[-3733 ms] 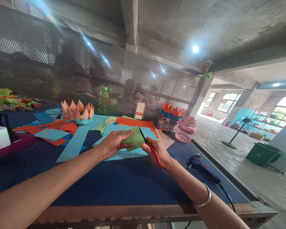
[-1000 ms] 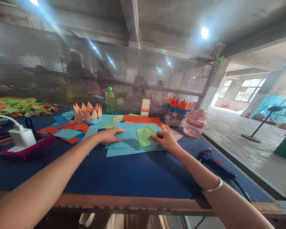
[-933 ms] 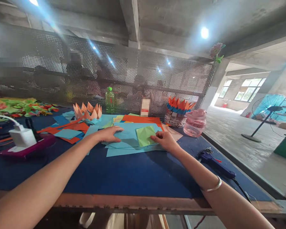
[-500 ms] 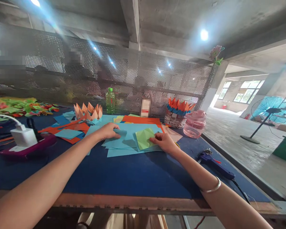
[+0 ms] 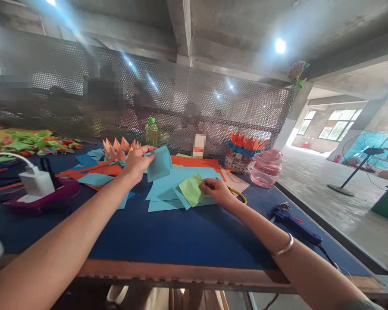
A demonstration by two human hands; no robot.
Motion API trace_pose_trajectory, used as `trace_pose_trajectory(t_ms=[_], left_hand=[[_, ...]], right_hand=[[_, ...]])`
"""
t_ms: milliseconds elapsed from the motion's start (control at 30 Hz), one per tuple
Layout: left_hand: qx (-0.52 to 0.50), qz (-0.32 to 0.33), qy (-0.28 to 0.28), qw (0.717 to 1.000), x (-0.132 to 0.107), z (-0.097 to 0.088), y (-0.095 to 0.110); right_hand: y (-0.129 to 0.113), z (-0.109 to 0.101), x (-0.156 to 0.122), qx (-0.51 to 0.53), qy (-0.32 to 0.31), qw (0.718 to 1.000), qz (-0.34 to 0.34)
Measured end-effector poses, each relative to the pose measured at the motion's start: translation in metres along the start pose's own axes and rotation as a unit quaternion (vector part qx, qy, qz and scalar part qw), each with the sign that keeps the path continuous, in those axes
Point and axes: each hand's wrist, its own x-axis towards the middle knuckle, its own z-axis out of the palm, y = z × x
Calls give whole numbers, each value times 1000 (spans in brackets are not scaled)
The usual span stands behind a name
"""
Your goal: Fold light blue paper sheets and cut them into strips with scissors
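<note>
- Paper piece of light blue, roughly rectangular: we hold it raised by its left side, thumb and fingers of our bare left hand clamped on it.
- Light-green creased paper square: we pinch its right edge between thumb and fingers of our bare right hand, over the stack.
- Second light-blue paper piece: it juts out under the green square; we cannot tell whether our right fingers grip it too.
- Stack of light-blue paper sheets: it lies before us on the dark-blue tabletop, an orange paper sheet behind it.
- Yellow curved handle: we see it just beside our right wrist, partly hidden.
- Peach ring of folded paper points: our left hand partly covers it.
- Dark-blue glue gun: it lies to our right, near the transparent pink bottle.
</note>
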Motion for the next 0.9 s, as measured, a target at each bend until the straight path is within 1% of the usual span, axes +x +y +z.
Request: trace_pose_trajectory(t_ms=[100,200,300,367,433,533,600,667,733,800,900], left_hand=[[-12,-14,13,1000,2,-1,-4],[-15,-15,1,1000,1,-1,-8],[-21,-13,-23,999,-2,0,-9],[-19,-10,-34,999,-4,-1,-9],[-9,-4,-41,999,-5,-2,-9],[35,28,-47,998,-5,-1,-12],[59,50,-59,995,-7,4,-15],[67,66,-84,992,-11,11,-17],[71,86,-112,987,-18,21,-18],[71,105,-139,982,-27,30,-17],[62,123,-172,975,-39,40,-14]], right_hand=[[1,7,30,-15,-12,1000,2],[-6,23,58,-30,-32,999,8],[-13,41,73,-37,-29,999,19],[-14,44,75,-37,-13,999,20],[-12,37,73,-34,15,999,16],[-4,11,62,-20,66,998,11],[0,-5,51,-3,97,995,10],[-1,-14,38,17,110,994,7],[-5,-14,24,28,98,995,0],[-12,-7,14,29,82,996,-13],[-21,5,6,-20,67,995,-65]])
